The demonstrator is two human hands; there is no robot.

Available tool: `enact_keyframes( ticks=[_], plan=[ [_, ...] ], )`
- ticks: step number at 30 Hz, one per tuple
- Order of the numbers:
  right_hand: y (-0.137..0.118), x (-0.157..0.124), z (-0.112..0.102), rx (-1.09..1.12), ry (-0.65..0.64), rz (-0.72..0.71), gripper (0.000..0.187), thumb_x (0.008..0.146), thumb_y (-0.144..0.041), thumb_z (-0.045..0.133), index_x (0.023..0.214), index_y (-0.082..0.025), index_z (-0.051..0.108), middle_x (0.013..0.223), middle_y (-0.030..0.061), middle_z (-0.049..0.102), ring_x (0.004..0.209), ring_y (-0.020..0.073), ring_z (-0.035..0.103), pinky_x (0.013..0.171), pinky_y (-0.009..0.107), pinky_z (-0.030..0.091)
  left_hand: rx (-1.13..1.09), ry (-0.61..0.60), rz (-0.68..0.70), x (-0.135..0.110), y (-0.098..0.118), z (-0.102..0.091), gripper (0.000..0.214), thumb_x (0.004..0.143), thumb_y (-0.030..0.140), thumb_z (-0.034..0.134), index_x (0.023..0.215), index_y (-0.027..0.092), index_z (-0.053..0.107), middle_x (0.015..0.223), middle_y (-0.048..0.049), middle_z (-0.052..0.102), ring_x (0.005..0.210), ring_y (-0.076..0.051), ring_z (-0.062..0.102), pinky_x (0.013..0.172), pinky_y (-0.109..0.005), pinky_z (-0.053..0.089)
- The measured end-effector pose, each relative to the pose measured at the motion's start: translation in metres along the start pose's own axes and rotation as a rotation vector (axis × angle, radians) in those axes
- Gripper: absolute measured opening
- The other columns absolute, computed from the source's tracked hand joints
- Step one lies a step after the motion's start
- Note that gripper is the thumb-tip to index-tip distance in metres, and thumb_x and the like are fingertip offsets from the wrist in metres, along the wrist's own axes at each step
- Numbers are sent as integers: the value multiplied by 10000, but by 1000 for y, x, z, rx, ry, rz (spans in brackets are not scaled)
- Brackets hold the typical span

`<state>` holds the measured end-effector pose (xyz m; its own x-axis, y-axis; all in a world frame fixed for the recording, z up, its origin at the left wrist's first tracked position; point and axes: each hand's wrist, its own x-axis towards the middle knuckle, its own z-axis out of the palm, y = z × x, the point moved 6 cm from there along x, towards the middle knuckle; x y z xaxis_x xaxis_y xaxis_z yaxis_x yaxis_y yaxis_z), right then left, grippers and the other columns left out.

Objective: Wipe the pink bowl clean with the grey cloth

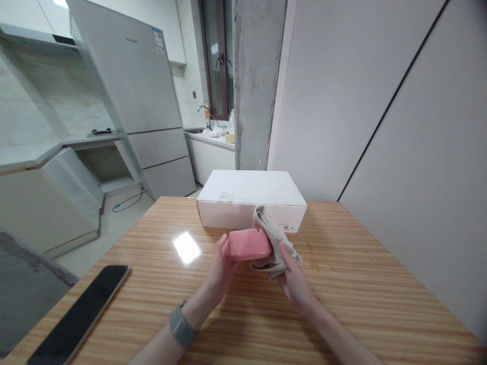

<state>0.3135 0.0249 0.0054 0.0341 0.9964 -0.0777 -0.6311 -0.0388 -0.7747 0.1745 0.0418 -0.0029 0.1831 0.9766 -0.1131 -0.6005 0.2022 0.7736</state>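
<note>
My left hand [219, 271] grips the left end of a pink case [248, 244] and holds it just above the wooden table [342, 284]. A grey band sits on that wrist. My right hand [292, 279] is closed on a beige cloth [271, 233], which is draped over the right end of the pink case. Both hands are in front of a white box [249, 198].
A dark tablet [78, 317] lies flat at the table's left front edge. The white box stands at the far side of the table, near a concrete pillar [255, 81]. A plain wall runs along the right. A fridge [140, 96] and kitchen counters are behind on the left.
</note>
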Motion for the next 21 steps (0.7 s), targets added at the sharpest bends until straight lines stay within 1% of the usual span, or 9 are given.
enact_keyframes(
  ticks=[2, 4, 6, 9, 12, 16, 18, 21],
  plan=[
    [-1, 2, -4, -3, 33, 18, 465, 637, -554, 765, 985, -247, 735, 999, 15, 760, 1066, 269, 658, 688, 287, 593, -12, -70, -9, 0, 0, 4, 460, 837, 497, 503, 1056, 137, 689, 1093, -96, 703, 1135, -275, 574, 999, -385, 407],
    [-3, 5, -9, 5, 45, 43, 446, 643, -557, 758, 953, -236, 741, 907, 21, 773, 956, 275, 702, 636, 293, 593, 18, -117, 21, 0, 1, 7, 400, 845, 437, 523, 1056, 140, 690, 1101, -89, 701, 1143, -265, 569, 1009, -372, 399],
    [-5, 7, -12, 18, 31, 64, 417, 675, -552, 736, 946, -234, 738, 859, 21, 775, 866, 268, 724, 606, 295, 589, 58, -132, 42, 0, 0, 9, 371, 859, 392, 542, 1106, 148, 674, 1155, -88, 681, 1172, -258, 552, 1025, -367, 381],
    [-5, 9, -12, 28, -12, 81, 380, 734, -543, 691, 962, -241, 729, 838, 17, 775, 795, 250, 730, 574, 288, 576, 91, -113, 77, -1, 2, 8, 384, 863, 377, 572, 1154, 140, 648, 1216, -108, 648, 1202, -267, 531, 1035, -382, 369],
    [-3, 7, -6, 48, -65, 109, 385, 749, -542, 678, 962, -225, 727, 830, 29, 775, 816, 258, 722, 650, 327, 582, 64, -131, 111, -3, 4, 9, 416, 860, 405, 584, 1163, 124, 636, 1253, -125, 624, 1222, -271, 514, 1049, -378, 354],
    [0, 3, 6, 98, -141, 156, 424, 753, -553, 668, 1012, -222, 719, 938, 40, 770, 960, 271, 685, 809, 383, 555, -68, -186, -13, -5, -10, 10, 467, 854, 516, 546, 1184, 195, 622, 1247, -84, 632, 1202, -259, 531, 995, -366, 412],
    [0, 2, 9, 109, -151, 168, 437, 745, -548, 679, 1035, -221, 713, 987, 39, 763, 1020, 271, 662, 852, 388, 538, -90, -173, -42, -4, -14, 9, 464, 835, 535, 560, 1161, 212, 627, 1203, -72, 657, 1160, -255, 560, 953, -356, 441],
    [-1, 1, 7, 106, -133, 163, 449, 735, -527, 701, 1066, -223, 705, 1052, 37, 748, 1071, 268, 639, 884, 390, 525, -66, -142, -22, -3, -13, 7, 460, 826, 541, 562, 1134, 206, 624, 1142, -75, 678, 1098, -256, 591, 913, -358, 464]
  ],
)
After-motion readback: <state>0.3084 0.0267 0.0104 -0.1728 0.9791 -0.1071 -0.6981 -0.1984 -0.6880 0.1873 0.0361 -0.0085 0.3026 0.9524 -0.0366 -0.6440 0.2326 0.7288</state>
